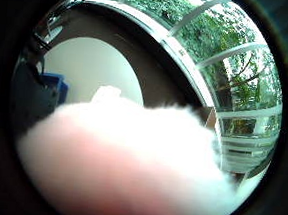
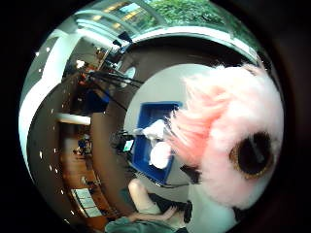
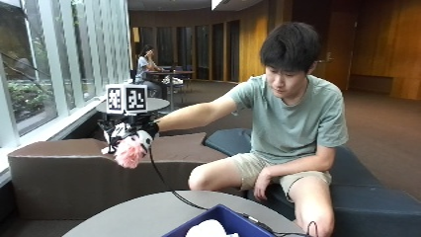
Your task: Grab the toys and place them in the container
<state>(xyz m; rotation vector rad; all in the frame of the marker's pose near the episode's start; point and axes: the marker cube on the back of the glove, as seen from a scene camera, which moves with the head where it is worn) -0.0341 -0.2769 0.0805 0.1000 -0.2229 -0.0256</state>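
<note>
Gloved right hand (image 3: 135, 132) is raised above the brown bench (image 3: 59, 173), fingers curled round a pink fluffy toy (image 3: 129, 153) that hangs beneath it. At about five o'clock from the toy, the blue container (image 3: 217, 224) sits on the round grey table (image 3: 138, 215), white toys (image 3: 209, 229) already inside.

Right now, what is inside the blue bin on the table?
In the thumb side view the bin holds two pale soft toys, one rounder. The pink toy in the gloved hand is held up, away from the bin. The bin floor under them is covered.
</note>
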